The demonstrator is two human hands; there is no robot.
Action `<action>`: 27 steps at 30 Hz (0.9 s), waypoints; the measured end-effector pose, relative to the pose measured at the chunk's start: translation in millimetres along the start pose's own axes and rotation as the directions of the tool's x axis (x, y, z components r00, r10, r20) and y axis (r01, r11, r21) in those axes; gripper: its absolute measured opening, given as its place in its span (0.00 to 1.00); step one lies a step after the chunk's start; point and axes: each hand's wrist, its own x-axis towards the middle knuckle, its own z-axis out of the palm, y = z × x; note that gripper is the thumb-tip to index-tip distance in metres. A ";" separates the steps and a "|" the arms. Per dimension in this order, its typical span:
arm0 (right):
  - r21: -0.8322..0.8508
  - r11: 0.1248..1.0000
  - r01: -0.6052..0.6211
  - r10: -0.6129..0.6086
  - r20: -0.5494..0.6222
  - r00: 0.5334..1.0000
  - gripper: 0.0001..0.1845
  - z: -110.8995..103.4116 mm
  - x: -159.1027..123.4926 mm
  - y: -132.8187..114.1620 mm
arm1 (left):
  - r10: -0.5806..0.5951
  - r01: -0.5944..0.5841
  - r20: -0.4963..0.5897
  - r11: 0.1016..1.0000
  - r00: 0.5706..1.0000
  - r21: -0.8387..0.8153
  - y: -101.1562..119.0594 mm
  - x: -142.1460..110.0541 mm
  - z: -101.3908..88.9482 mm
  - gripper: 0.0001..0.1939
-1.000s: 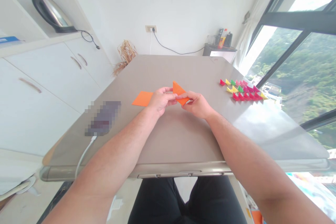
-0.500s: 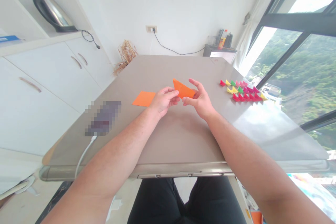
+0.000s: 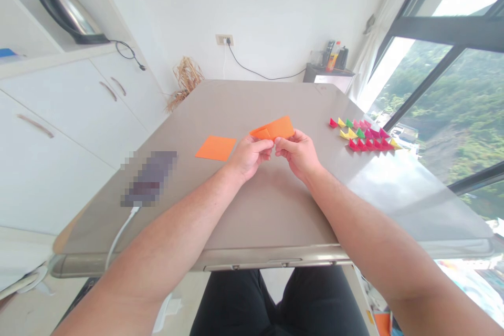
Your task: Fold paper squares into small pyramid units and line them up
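Observation:
Both my hands pinch a folded orange paper (image 3: 275,128) just above the grey table (image 3: 255,205), near its middle. My left hand (image 3: 248,156) grips the paper's left lower edge with closed fingers. My right hand (image 3: 299,153) grips its lower right edge, fingers curled. The paper is a long folded strip with a small flap turned up at its left end. A flat orange paper square (image 3: 216,147) lies on the table to the left of my left hand.
Several small folded paper triangles (image 3: 366,136) in red, pink, yellow and green lie in rows at the right. A blurred dark device (image 3: 148,178) with a white cable lies at the left. White cabinets and a kettle (image 3: 66,13) stand left; windows are right.
The orange paper went from a triangle held point-up to a long strip held flatter. My right hand, which had opened, has closed on it again. The camera shifted slightly.

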 end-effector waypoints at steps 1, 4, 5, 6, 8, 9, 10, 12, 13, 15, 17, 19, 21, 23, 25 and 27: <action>0.015 1.000 -0.011 0.011 -0.006 1.000 0.14 0.6 -0.6 -1.1 | 0.012 -0.012 -0.004 1.000 1.000 0.006 0.7 -0.7 1.4 0.03; -0.009 0.999 -0.049 0.049 -0.008 0.999 0.17 2.7 -2.2 -2.4 | 0.023 -0.022 -0.024 1.000 0.999 0.005 2.3 -2.6 4.6 0.04; -0.033 0.998 -0.059 0.058 -0.006 0.998 0.18 3.3 -2.6 -2.4 | 0.017 -0.017 -0.025 1.000 1.000 0.003 2.5 -3.1 5.1 0.04; -0.055 0.996 -0.064 0.064 -0.008 0.998 0.19 3.9 -2.7 -2.2 | 0.010 -0.010 -0.025 1.000 1.000 -0.001 2.4 -3.3 5.2 0.03; -0.087 0.994 -0.065 0.064 -0.014 0.998 0.20 4.5 -2.7 -1.8 | 0.001 -0.001 -0.032 1.000 0.999 -0.011 1.3 -3.1 4.8 0.02; -0.096 0.993 -0.064 0.062 -0.018 0.998 0.20 4.6 -2.5 -1.5 | 0.002 -0.002 -0.044 1.000 0.999 -0.013 0.2 -2.6 4.3 0.02; -0.102 0.993 -0.061 0.059 -0.023 0.998 0.20 4.6 -2.3 -1.1 | 0.008 -0.009 -0.066 1.000 0.998 -0.008 -1.0 -1.8 3.7 0.03; -0.111 0.992 -0.053 0.048 -0.040 0.998 0.18 4.4 -1.6 0.1 | 0.037 -0.034 -0.137 0.999 0.990 0.029 -3.9 0.0 2.7 0.05; -0.116 0.992 -0.051 0.046 -0.053 0.998 0.17 4.5 -1.2 1.0 | 0.054 -0.044 -0.181 0.997 0.982 0.056 -5.3 0.9 2.4 0.06; -0.127 0.990 -0.054 0.043 -0.082 0.996 0.16 4.8 -0.3 3.2 | 0.074 -0.049 -0.260 0.993 0.963 0.104 -7.4 2.4 2.4 0.08; -0.133 0.990 -0.058 0.044 -0.103 0.994 0.16 5.1 0.7 5.0 | 0.074 -0.038 -0.303 0.991 0.950 0.126 -7.8 3.2 2.9 0.10; -0.129 0.990 -0.053 0.037 -0.121 0.992 0.14 3.9 2.0 5.1 | 0.069 -0.028 -0.323 0.991 0.944 0.128 -6.0 3.5 2.7 0.10; -0.124 0.991 -0.041 0.019 -0.179 0.984 0.11 -0.2 3.8 2.5 | 0.067 -0.028 -0.366 0.993 0.928 0.111 -2.3 4.0 0.5 0.08; -0.132 0.991 -0.025 -0.011 -0.268 0.963 0.08 -7.4 5.6 -2.7 | 0.057 -0.032 -0.425 0.997 0.904 0.065 2.2 5.3 -4.5 0.08; -0.164 0.986 -0.011 -0.039 -0.299 0.953 0.07 -15.5 6.4 -8.8 | 0.025 -0.028 -0.438 1.000 0.899 -0.001 5.9 7.2 -11.1 0.08; -0.244 0.968 0.050 -0.100 -0.196 0.976 0.14 -21.6 5.7 -13.4 | -0.032 0.017 -0.415 0.999 0.909 -0.039 7.5 9.3 -16.8 0.09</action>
